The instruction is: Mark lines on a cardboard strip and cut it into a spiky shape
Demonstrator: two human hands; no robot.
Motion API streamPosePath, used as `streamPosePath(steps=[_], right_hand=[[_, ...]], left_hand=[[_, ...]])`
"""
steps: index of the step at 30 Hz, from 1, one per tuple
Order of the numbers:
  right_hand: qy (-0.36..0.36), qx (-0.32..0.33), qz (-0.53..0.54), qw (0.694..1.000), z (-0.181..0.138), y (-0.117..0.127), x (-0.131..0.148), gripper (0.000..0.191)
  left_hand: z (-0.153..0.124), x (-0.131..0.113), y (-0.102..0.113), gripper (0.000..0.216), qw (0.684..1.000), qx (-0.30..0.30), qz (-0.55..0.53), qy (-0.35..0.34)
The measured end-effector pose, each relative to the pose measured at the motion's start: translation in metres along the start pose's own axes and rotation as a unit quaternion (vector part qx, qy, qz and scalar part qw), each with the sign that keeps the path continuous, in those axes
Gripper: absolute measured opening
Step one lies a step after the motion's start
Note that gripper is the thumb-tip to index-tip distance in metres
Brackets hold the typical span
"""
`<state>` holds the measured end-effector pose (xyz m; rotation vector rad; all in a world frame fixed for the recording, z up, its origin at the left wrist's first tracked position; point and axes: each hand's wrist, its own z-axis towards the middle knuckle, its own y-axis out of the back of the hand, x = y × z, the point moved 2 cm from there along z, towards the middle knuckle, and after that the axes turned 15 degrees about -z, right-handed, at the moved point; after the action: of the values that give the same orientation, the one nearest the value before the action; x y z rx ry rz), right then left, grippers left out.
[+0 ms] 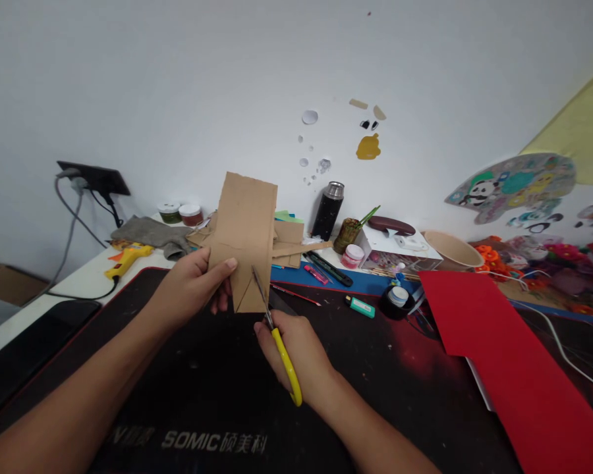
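Observation:
My left hand (192,286) pinches a brown cardboard piece (244,227) by its lower left edge and holds it upright above the black desk mat (202,395). My right hand (296,349) grips yellow-handled scissors (277,336). Their blades point up and lie against the cardboard's lower right edge, where angled cuts show.
A red sheet (499,355) lies at the right. Behind the cardboard are cardboard scraps (289,240), a black flask (327,210), a utility knife (329,268), a green lighter (360,306), a tape roll (395,299) and small jars (180,212). A yellow glue gun (126,260) sits at the left.

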<state>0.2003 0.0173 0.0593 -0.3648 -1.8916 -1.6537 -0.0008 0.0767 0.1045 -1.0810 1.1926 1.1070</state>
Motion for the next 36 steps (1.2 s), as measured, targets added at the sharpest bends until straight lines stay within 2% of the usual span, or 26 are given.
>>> streamPosePath(steps=[15,20,26,30,33,36], right_hand=[[-0.008,-0.015,0.003,1.000,0.001,-0.012,-0.003,0.031],[-0.048,0.076,0.099,0.991,-0.001,-0.017,-0.007,0.025],[0.017,0.052,0.090,0.994,-0.003,-0.004,-0.006,0.023],[0.006,0.079,0.124,0.989,-0.003,0.001,-0.004,0.023],[-0.007,0.111,0.146,0.983,-0.003,0.005,-0.004,0.029],[-0.010,0.145,0.198,0.969,-0.003,0.008,-0.006,0.046]], left_hand=[[0.000,-0.002,0.001,0.041,1.000,0.009,0.001,0.000],[0.001,0.002,0.001,0.040,1.000,0.011,-0.003,0.009],[0.001,0.001,0.003,0.039,1.000,0.010,0.004,0.016],[0.000,-0.002,0.004,0.040,1.000,0.014,0.013,0.014],[-0.001,-0.004,0.004,0.040,1.000,0.012,0.014,0.009],[-0.002,-0.006,0.004,0.040,1.000,0.015,0.008,0.008]])
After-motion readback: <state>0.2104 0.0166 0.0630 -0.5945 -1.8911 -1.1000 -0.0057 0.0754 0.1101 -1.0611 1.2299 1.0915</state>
